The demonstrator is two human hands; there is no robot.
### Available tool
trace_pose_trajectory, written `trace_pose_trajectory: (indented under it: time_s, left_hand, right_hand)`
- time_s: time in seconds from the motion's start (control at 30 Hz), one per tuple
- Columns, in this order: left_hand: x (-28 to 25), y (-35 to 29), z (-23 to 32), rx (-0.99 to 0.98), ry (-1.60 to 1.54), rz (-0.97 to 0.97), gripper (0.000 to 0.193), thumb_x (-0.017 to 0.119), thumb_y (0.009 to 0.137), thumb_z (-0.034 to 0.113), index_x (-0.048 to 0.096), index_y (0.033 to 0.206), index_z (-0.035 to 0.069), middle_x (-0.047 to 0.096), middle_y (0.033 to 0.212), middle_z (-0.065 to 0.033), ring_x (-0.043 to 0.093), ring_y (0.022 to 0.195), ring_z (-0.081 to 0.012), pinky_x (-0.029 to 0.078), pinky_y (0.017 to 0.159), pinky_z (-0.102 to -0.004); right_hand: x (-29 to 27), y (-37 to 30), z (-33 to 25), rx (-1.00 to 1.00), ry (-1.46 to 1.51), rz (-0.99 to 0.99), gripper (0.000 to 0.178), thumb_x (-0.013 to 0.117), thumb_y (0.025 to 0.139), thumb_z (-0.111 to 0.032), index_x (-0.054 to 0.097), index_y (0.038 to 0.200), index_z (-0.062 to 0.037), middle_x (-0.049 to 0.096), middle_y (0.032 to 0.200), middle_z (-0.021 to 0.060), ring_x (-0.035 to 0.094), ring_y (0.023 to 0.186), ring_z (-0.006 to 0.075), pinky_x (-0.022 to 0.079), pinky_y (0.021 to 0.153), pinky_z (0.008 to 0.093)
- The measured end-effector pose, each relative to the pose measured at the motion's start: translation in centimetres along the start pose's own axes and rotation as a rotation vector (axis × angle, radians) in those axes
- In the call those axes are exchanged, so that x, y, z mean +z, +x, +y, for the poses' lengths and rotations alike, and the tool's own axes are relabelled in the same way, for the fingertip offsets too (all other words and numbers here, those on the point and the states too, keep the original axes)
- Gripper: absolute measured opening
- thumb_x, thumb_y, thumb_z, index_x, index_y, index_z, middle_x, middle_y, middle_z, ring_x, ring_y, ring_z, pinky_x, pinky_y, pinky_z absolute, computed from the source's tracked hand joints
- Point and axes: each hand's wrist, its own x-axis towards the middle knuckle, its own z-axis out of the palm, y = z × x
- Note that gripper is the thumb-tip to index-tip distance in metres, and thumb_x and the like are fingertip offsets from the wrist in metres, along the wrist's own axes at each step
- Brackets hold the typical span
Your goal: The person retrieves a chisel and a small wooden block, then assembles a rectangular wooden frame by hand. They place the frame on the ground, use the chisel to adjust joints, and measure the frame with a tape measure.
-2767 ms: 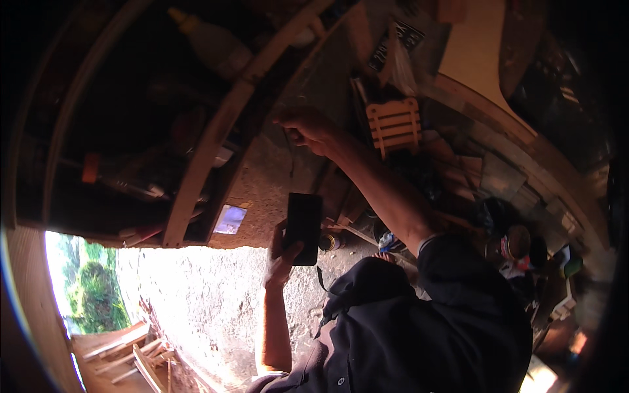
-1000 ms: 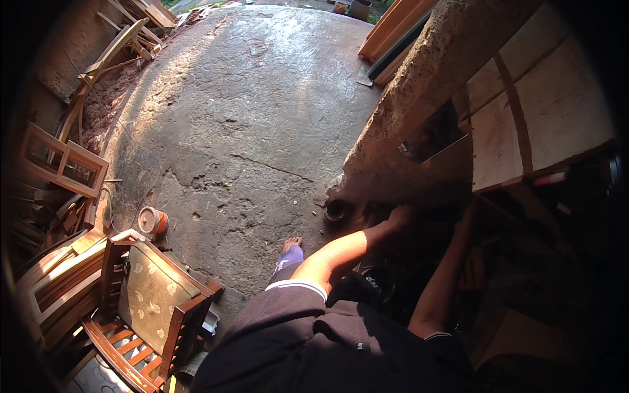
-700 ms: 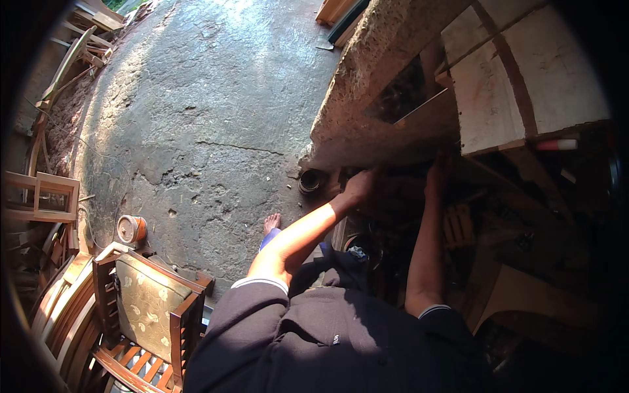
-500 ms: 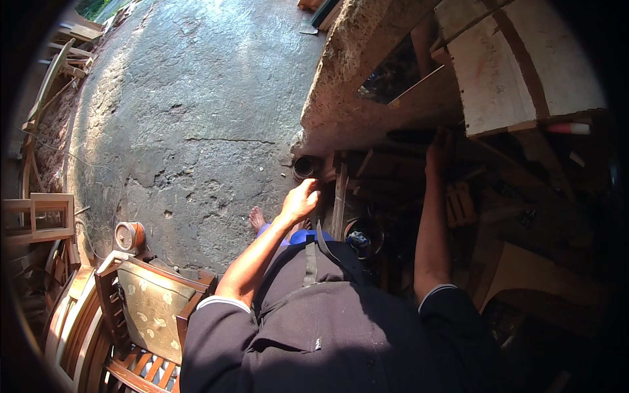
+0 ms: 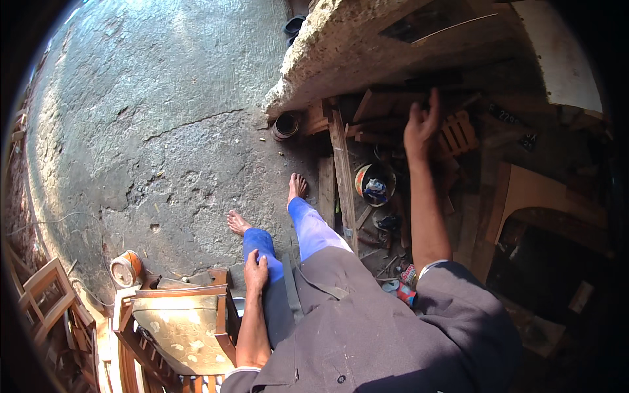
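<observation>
My left hand (image 5: 256,272) hangs by my left thigh, over the blue trouser leg (image 5: 264,247). Its thumb stands off from the fingers, and no object shows in it. On the right my right hand (image 5: 422,130) is raised in shadow with its fingers spread and nothing in them. Beyond and beside it are loose boards (image 5: 380,108) and a slatted wooden piece (image 5: 458,133). A bucket (image 5: 362,181) with a crumpled blue and white thing (image 5: 375,190) inside stands to the left of my right forearm.
An upright plank (image 5: 342,177) stands beside my feet. Past it sit a dark round can (image 5: 285,126) and a rough wall edge (image 5: 278,95). At lower left are a cushioned wooden chair (image 5: 180,324), an orange can (image 5: 127,268) and wooden frames (image 5: 49,288). Cans (image 5: 401,291) lie near my right side.
My left hand has come back from near the dark can to my thigh. My right hand has drawn away from the dark ledge, and its fingers now show spread. The view has shifted.
</observation>
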Motion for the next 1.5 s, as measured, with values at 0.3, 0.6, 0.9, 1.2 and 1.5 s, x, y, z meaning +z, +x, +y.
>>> trace_pose_trajectory:
  time_s: [0.3,0.6,0.9,1.2,1.5]
  left_hand:
    - [-2.5,-5.4,-6.3,0.009,0.412,-0.143,0.070,0.064,0.092,0.026,0.039,0.153,0.003,0.041,0.155,-0.0248,0.034,0.146,-0.0447,0.030,0.118,-0.0498]
    - [-0.2,-4.5,-6.8,-0.063,0.573,-0.168,0.070,0.057,0.099,0.030,0.030,0.157,0.002,0.027,0.163,-0.0252,0.023,0.151,-0.0443,0.023,0.119,-0.0548]
    - [0.0,-3.3,-7.1,-0.040,0.611,-0.119,0.072,0.059,0.096,0.028,0.031,0.156,0.001,0.028,0.161,-0.0278,0.024,0.150,-0.0477,0.024,0.120,-0.0546]
    - [-0.6,-3.2,-8.2,-0.018,0.662,-0.161,0.074,0.065,0.092,0.015,0.031,0.156,0.000,0.029,0.159,-0.0323,0.023,0.148,-0.0511,0.022,0.121,-0.0549]
    - [-0.8,-3.5,-8.2,-0.009,0.627,-0.192,0.079,0.066,0.088,0.012,0.030,0.156,0.001,0.027,0.160,-0.0305,0.022,0.148,-0.0512,0.022,0.120,-0.0552]
  right_hand:
    - [10.5,-40.6,-0.2,0.840,-0.102,-1.140,0.053,0.057,0.094,-0.024,0.053,0.143,-0.0029,0.053,0.144,0.0251,0.049,0.135,0.0383,0.040,0.113,0.0444]
    - [15.3,-55.6,21.3,1.336,-0.536,-0.821,0.057,0.053,0.097,-0.031,0.046,0.145,-0.0012,0.058,0.135,0.0276,0.054,0.129,0.0420,0.044,0.108,0.0478]
    - [17.9,-54.2,30.5,1.536,-0.631,-0.554,0.063,0.032,0.106,-0.044,0.032,0.157,-0.0070,0.031,0.162,0.0196,0.030,0.150,0.0358,0.026,0.122,0.0450]
    - [19.6,-54.4,31.3,1.442,-0.489,-0.559,0.061,0.037,0.104,-0.046,0.039,0.152,-0.0084,0.043,0.154,0.0226,0.040,0.143,0.0396,0.033,0.118,0.0451]
    - [21.2,-53.4,30.6,1.249,-0.707,-0.438,0.070,0.048,0.096,-0.063,0.065,0.112,0.0022,0.067,0.114,0.0288,0.063,0.109,0.0453,0.048,0.092,0.0505]
